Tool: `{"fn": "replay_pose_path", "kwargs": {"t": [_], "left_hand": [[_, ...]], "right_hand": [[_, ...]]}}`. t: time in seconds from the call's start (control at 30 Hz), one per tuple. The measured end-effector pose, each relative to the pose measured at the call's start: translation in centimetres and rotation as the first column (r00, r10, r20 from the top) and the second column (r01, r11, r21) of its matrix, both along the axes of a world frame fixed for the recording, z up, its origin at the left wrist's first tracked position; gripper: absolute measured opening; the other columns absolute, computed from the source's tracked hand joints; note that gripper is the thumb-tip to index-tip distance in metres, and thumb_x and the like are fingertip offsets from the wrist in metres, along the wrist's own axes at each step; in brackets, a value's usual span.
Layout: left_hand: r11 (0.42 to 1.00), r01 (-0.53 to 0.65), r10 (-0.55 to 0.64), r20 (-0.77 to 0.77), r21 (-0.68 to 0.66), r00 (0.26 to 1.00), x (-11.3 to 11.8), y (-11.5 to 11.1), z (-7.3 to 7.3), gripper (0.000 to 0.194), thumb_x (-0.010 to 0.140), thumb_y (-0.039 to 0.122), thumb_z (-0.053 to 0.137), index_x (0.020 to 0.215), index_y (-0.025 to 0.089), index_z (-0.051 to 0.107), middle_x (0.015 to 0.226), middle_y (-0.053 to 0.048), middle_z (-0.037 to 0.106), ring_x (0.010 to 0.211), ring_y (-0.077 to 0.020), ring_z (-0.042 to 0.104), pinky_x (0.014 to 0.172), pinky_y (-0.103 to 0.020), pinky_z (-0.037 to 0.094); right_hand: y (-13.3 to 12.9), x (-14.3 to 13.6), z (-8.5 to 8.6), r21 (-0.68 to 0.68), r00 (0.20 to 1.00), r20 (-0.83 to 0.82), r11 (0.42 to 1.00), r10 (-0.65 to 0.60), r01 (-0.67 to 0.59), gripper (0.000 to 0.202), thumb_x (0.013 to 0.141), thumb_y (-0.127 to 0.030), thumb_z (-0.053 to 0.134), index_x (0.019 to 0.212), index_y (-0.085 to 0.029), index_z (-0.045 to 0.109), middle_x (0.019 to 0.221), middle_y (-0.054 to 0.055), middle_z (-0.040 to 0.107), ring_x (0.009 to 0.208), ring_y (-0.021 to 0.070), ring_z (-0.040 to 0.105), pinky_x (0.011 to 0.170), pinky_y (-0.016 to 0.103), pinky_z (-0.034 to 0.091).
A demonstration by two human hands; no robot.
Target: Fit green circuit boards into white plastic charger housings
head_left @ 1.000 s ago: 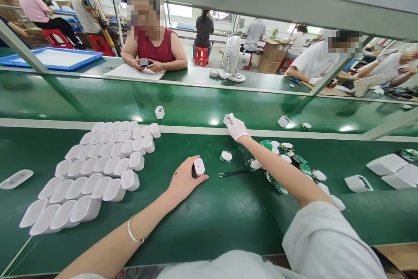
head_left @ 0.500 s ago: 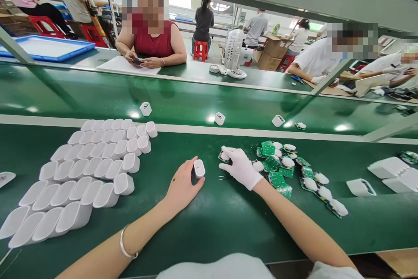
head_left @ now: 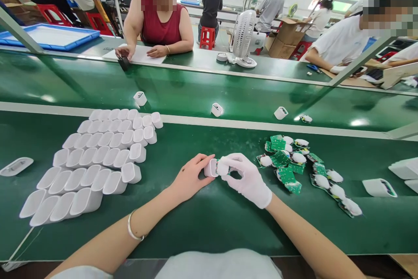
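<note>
My bare left hand (head_left: pixel 191 176) grips a small white plastic shell (head_left: pixel 210 168) just above the green bench (head_left: pixel 202 218). My gloved right hand (head_left: pixel 246 179) pinches a white-capped circuit board piece (head_left: pixel 223 167) and holds it against the shell's open end. Both hands meet at the middle of the bench. Rows of empty white shells (head_left: pixel 94 157) lie packed together to the left. To the right lies a loose pile of green circuit boards with white caps (head_left: pixel 295 168).
A green conveyor belt (head_left: pixel 196 92) beyond the bench carries three single white shells (head_left: pixel 217 109). Across it a person in a red top sits with hands on a sheet of paper (head_left: pixel 137 55). A white fan (head_left: pixel 244 37) and a blue tray (head_left: pixel 48 35) stand there. More shells (head_left: pixel 379 186) lie at right.
My right hand drew back from the conveyor, picked a board piece from the bench, and brought it to the shell in my left hand. The left hand turned the shell on its side.
</note>
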State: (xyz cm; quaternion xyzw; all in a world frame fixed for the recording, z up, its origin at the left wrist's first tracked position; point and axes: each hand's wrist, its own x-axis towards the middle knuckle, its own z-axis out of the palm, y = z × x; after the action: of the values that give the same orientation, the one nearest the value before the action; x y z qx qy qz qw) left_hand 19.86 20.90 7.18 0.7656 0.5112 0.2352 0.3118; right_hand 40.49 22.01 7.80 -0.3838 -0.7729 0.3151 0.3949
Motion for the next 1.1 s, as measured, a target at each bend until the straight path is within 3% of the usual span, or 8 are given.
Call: {"fn": "replay_pose_path", "kwargs": {"t": [0.17, 0.3, 0.53, 0.63, 0.73, 0.9, 1.03, 1.1], "left_hand": [[0.998, 0.045, -0.044, -0.025, 0.042, 0.999, -0.1, 0.0, -0.3, 0.054, 0.081, 0.026, 0.062, 0.131, 0.031, 0.045, 0.115, -0.003, 0.054, 0.095, -0.0182, 0.056, 0.079, -0.031, 0.049], [0.997, 0.060, -0.059, -0.028, 0.040, 0.998, -0.1, 0.1, -0.3, 0.050, 0.081, 0.029, 0.062, 0.129, 0.031, 0.047, 0.113, -0.003, 0.054, 0.089, -0.0167, 0.056, 0.076, -0.030, 0.048], [0.999, 0.045, -0.045, -0.013, -0.022, 0.999, -0.1, 0.1, -0.3, 0.049, 0.081, 0.032, 0.063, 0.128, 0.032, 0.047, 0.115, -0.001, 0.053, 0.083, -0.0157, 0.054, 0.077, -0.030, 0.046], [0.994, 0.030, -0.025, 0.051, -0.103, 0.998, -0.2, 0.3, -0.1, 0.047, 0.081, 0.034, 0.063, 0.126, 0.030, 0.049, 0.112, -0.001, 0.056, 0.082, -0.0160, 0.053, 0.075, -0.029, 0.045], [0.987, 0.062, -0.052, 0.068, -0.151, 0.996, -0.2, 0.5, 0.2, 0.042, 0.078, 0.036, 0.066, 0.119, 0.027, 0.055, 0.099, 0.000, 0.062, 0.081, -0.0174, 0.051, 0.078, -0.031, 0.043], [0.986, 0.087, -0.071, 0.112, -0.145, 0.991, -0.3, 0.7, 0.0, 0.040, 0.080, 0.037, 0.064, 0.117, 0.026, 0.056, 0.090, 0.000, 0.063, 0.079, -0.0175, 0.051, 0.076, -0.031, 0.042], [0.990, 0.064, -0.050, 0.109, -0.124, 0.993, -0.3, 0.7, -0.2, 0.043, 0.079, 0.035, 0.066, 0.119, 0.026, 0.056, 0.094, -0.001, 0.063, 0.079, -0.0177, 0.052, 0.075, -0.032, 0.045], [0.994, 0.066, -0.055, 0.120, -0.093, 0.991, -0.3, 0.6, -0.1, 0.040, 0.080, 0.032, 0.064, 0.119, 0.026, 0.056, 0.102, -0.002, 0.063, 0.081, -0.0175, 0.054, 0.078, -0.032, 0.046]], "right_hand": [[-0.4, 0.1, -1.2, -0.030, 0.997, -0.072, 0.999, -0.014, 0.012, 0.041, 0.072, -0.011, 0.066, 0.111, -0.023, 0.057, 0.109, 0.005, 0.064, 0.085, 0.0137, 0.067, 0.075, 0.027, 0.060], [-0.4, 0.3, -0.9, 0.146, 0.999, 0.037, 0.989, -0.014, 0.009, 0.037, 0.077, -0.013, 0.063, 0.111, -0.024, 0.058, 0.115, 0.005, 0.064, 0.088, 0.0141, 0.067, 0.074, 0.027, 0.061], [-0.4, -0.2, -0.9, 0.452, 0.934, 0.324, 0.892, -0.150, -0.014, 0.036, 0.084, -0.015, 0.055, 0.119, -0.024, 0.058, 0.115, 0.008, 0.066, 0.096, 0.0190, 0.065, 0.079, 0.031, 0.058], [-0.6, -0.5, -0.4, 0.429, 0.897, 0.418, 0.902, -0.146, -0.053, 0.044, 0.087, -0.018, 0.052, 0.130, -0.022, 0.050, 0.129, 0.011, 0.057, 0.110, 0.0231, 0.059, 0.088, 0.037, 0.055], [-0.8, -0.4, 0.2, 0.447, 0.929, 0.338, 0.894, -0.150, -0.019, 0.055, 0.086, -0.022, 0.054, 0.138, -0.018, 0.039, 0.139, 0.015, 0.047, 0.126, 0.0268, 0.046, 0.098, 0.045, 0.048], [-0.7, -0.6, 0.3, 0.429, 0.874, 0.481, 0.888, -0.066, -0.169, 0.046, 0.086, -0.016, 0.051, 0.131, -0.021, 0.049, 0.130, 0.008, 0.057, 0.126, 0.0267, 0.047, 0.099, 0.045, 0.047], [-0.6, -0.9, 0.1, 0.405, 0.876, 0.479, 0.898, -0.049, -0.171, 0.045, 0.084, -0.012, 0.051, 0.127, -0.027, 0.053, 0.123, 0.004, 0.062, 0.120, 0.0255, 0.052, 0.098, 0.045, 0.047], [-0.9, -1.1, 0.0, 0.356, 0.919, 0.390, 0.930, -0.057, -0.094, 0.047, 0.085, -0.017, 0.053, 0.130, -0.027, 0.050, 0.125, 0.006, 0.061, 0.117, 0.0236, 0.055, 0.097, 0.042, 0.049]]}}
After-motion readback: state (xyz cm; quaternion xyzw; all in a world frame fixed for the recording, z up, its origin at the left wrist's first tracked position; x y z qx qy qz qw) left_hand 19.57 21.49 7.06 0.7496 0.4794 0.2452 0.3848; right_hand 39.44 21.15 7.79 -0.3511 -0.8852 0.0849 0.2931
